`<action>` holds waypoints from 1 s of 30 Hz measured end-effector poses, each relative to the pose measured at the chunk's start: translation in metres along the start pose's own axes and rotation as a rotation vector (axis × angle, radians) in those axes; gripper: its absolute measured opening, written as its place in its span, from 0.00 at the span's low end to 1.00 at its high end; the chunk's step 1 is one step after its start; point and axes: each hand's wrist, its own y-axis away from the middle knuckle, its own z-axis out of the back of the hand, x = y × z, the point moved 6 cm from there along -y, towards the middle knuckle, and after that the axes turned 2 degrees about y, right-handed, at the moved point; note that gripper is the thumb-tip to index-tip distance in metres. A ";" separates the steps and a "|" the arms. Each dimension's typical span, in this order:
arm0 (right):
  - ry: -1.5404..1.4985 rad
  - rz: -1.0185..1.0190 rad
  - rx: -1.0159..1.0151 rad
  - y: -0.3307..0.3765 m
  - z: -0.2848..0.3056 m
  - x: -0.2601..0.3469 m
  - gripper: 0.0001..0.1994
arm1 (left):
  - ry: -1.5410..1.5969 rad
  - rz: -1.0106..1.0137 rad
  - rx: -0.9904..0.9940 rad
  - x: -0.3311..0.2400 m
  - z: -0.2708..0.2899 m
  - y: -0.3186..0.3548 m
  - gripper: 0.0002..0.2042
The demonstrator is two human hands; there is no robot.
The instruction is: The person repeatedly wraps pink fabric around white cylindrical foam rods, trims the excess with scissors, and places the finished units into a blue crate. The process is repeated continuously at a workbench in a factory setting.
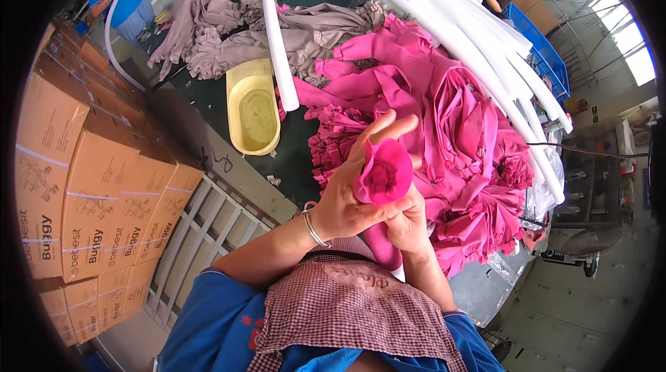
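In front of my chest is a bright pink fabric sleeve (380, 176), its open, ruffled end turned up toward me. My left hand (338, 195) grips this end from the left, with some fingers stretched out beyond it and the thumb across its near side. Just below and to the right, my right hand (408, 223) closes round the same sleeve. The lower length of pink fabric hangs down between my wrists toward my apron (333, 296). A small white piece shows by its lower end; what lies inside the sleeve is hidden.
A heap of pink fabric sleeves (444, 122) covers the dark green table, with greyish-beige ones (229, 32) behind. Long white foam tubes (444, 11) arch over the far right. A yellow plastic tub (253, 112) stands left. Cartons (104, 192) are stacked at left. Two people work at the far side.
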 end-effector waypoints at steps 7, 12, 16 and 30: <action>0.251 0.091 -0.142 -0.011 0.034 0.013 0.17 | -0.030 -0.051 -0.125 -0.019 0.048 -0.008 0.29; 0.313 0.060 -0.134 -0.010 0.044 0.007 0.17 | -0.660 -0.236 0.080 -0.065 0.053 -0.038 0.09; 0.350 0.038 -0.108 -0.013 0.040 0.006 0.17 | -0.893 -0.289 0.237 -0.059 0.043 -0.038 0.06; 0.458 -0.004 -0.203 0.020 0.074 0.016 0.22 | -0.472 -0.287 0.160 -0.054 0.048 -0.036 0.07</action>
